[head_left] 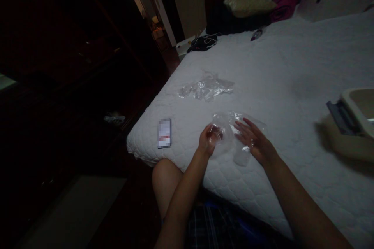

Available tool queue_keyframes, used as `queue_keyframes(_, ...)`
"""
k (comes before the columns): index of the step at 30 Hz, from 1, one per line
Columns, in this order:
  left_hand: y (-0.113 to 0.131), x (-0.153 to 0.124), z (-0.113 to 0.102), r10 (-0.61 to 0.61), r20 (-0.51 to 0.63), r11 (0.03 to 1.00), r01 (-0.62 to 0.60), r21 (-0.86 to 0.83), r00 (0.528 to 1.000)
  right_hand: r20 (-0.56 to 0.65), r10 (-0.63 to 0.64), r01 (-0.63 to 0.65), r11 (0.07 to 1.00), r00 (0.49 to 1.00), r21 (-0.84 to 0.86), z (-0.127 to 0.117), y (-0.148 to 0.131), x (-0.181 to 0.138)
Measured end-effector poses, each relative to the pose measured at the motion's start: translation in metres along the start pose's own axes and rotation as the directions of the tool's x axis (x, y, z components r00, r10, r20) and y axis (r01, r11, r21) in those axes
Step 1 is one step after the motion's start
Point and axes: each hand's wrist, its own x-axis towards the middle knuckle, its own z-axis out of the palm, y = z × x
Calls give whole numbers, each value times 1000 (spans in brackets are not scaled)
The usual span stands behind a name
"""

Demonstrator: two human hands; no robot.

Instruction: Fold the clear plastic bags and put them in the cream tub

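Note:
A clear plastic bag (242, 157) lies spread on the white quilted bed cover between my two hands. My left hand (208, 140) is curled at its left side, with the thin film bunched around the fingers. Glare and folds partly hide those fingertips. Over the right part of the bag, my right hand (253, 140) rests with its fingers stretched out and apart, touching the film. Farther up the bed is a crumpled heap of clear plastic (206, 87), apart from both hands.
A phone-like flat object (164, 133), its face blurred, lies near the bed's left edge. At right stands a cream-coloured bin (350, 97) with a dark clip-like part. A pillow (249, 4), magenta cloth (283, 7) and dark cables (204, 42) are at the far end.

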Motion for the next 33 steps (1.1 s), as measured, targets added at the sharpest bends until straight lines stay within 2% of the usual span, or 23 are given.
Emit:
queue_keyframes(4,6,-1,-4,-115,56,993,117,-26,992,-54,16,-17,999,998,-28,-2,0,3)
queue_keyframes(9,4,0,-6,-76,126,995,68,68,989,-128,63,-61,998,990,18,-5,-8,0)
queue_keyframes(14,1,-2,0,-114,138,967,78,242,984,-105,61,-66,997,993,-41,-5,-11,-6)
queue_keyframes(17,-1,-4,3,-121,137,953,76,293,983,-88,75,-79,996,993,-39,-2,-10,-7)
queue_keyframes(22,-6,-6,2,-56,164,947,0,320,985,-10,166,-167,985,986,-47,-1,-5,-4)
queue_keyframes(27,-9,-7,-1,-34,177,882,-54,468,984,1,139,-139,987,990,-83,-2,-3,-2)
queue_keyframes(29,-6,-6,-1,-75,165,876,-14,482,983,-13,116,-117,989,993,-88,-2,-3,-2)
queue_keyframes(31,-1,-4,-1,-190,151,845,84,528,970,-26,93,-95,992,995,-87,-2,-4,-2)
queue_keyframes(33,5,-3,-1,-329,149,787,184,589,932,-37,84,-87,992,996,-90,-2,-4,-1)
